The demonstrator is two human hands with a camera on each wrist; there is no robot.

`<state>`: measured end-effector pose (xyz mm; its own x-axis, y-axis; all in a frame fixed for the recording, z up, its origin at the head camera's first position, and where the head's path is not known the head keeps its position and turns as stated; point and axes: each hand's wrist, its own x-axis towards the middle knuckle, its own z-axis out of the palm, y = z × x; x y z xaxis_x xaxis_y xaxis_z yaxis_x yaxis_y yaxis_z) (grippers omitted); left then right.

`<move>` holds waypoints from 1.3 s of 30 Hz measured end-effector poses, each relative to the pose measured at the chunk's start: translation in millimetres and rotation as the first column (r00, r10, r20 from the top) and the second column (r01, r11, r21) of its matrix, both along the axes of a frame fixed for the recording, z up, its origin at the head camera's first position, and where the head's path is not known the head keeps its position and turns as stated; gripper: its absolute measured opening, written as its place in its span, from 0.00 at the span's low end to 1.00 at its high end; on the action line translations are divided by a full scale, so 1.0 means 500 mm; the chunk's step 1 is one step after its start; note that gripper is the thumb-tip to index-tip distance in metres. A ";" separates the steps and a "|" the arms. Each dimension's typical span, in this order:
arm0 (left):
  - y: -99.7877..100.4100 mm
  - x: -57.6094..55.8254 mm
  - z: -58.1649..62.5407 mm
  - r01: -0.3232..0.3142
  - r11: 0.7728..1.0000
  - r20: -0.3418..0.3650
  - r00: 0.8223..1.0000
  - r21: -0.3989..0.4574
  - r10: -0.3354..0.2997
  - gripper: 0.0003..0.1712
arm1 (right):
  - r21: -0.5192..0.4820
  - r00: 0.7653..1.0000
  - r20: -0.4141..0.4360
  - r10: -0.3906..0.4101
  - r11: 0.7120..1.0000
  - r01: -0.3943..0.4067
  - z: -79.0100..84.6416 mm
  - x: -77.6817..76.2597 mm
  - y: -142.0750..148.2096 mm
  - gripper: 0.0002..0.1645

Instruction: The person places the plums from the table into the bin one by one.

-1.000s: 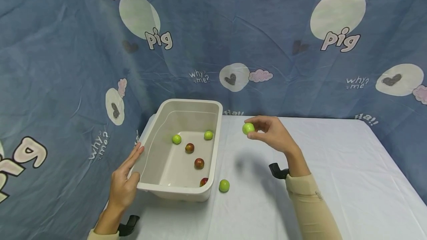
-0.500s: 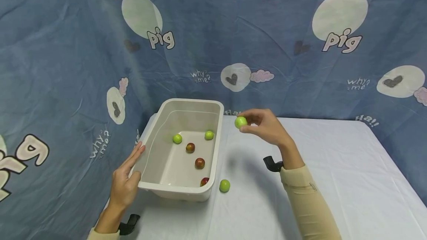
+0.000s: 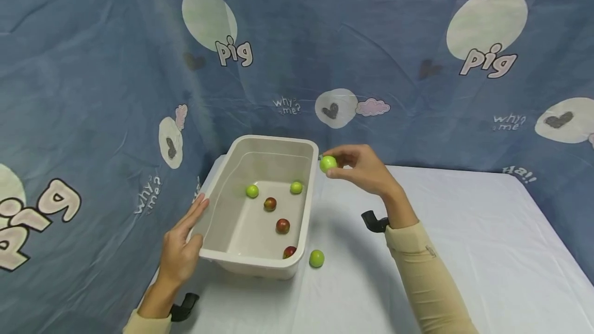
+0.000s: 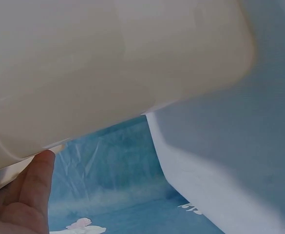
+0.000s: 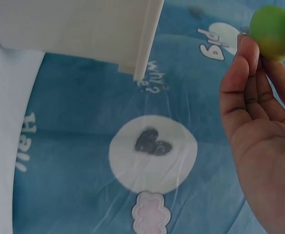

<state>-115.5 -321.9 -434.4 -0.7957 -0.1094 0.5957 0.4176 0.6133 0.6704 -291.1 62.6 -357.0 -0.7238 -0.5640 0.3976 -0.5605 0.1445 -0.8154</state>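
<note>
My right hand (image 3: 362, 170) pinches a small green fruit (image 3: 328, 163) in its fingertips, in the air just past the far right corner of a beige plastic tub (image 3: 241, 257). The right wrist view shows the same green fruit (image 5: 274, 32) at my fingertips (image 5: 239, 63) beside the tub's rim (image 5: 144, 44). My left hand (image 3: 182, 244) rests with straight fingers along the tub's left wall, thumb at the near corner. Inside the tub lie two green fruits (image 3: 252, 190) and three red ones (image 3: 282, 226). Another green fruit (image 3: 317, 258) lies on the table by the tub's near right corner.
The table wears a white cloth (image 3: 464, 251), open to the right of the tub. A blue cartoon-print curtain (image 3: 325, 55) hangs behind and to the left. The tub's outer wall (image 4: 108, 63) fills the left wrist view.
My right hand has carried the green fruit leftward and a little up, from over the cloth to the tub's far right corner. The left hand stays on the tub.
</note>
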 end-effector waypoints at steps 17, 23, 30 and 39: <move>-0.001 -0.005 0.003 -0.007 1.000 -0.020 1.000 0.003 0.007 0.42 | 0.046 1.000 -0.018 -0.001 0.999 0.002 0.032 -0.011 -0.060 0.21; -0.003 -0.006 -0.003 -0.007 1.000 -0.032 0.999 0.013 0.007 0.42 | 0.073 1.000 -0.015 0.001 0.997 0.000 0.035 -0.012 -0.078 0.21; -0.003 -0.007 -0.005 -0.006 1.000 -0.039 0.999 0.006 0.007 0.42 | 0.094 0.999 -0.047 -0.001 0.996 0.005 0.038 -0.012 -0.094 0.21; -0.003 -0.006 -0.005 -0.006 1.000 -0.027 1.000 0.020 0.006 0.42 | 0.122 0.997 -0.079 0.014 0.993 -0.004 0.043 -0.011 -0.122 0.22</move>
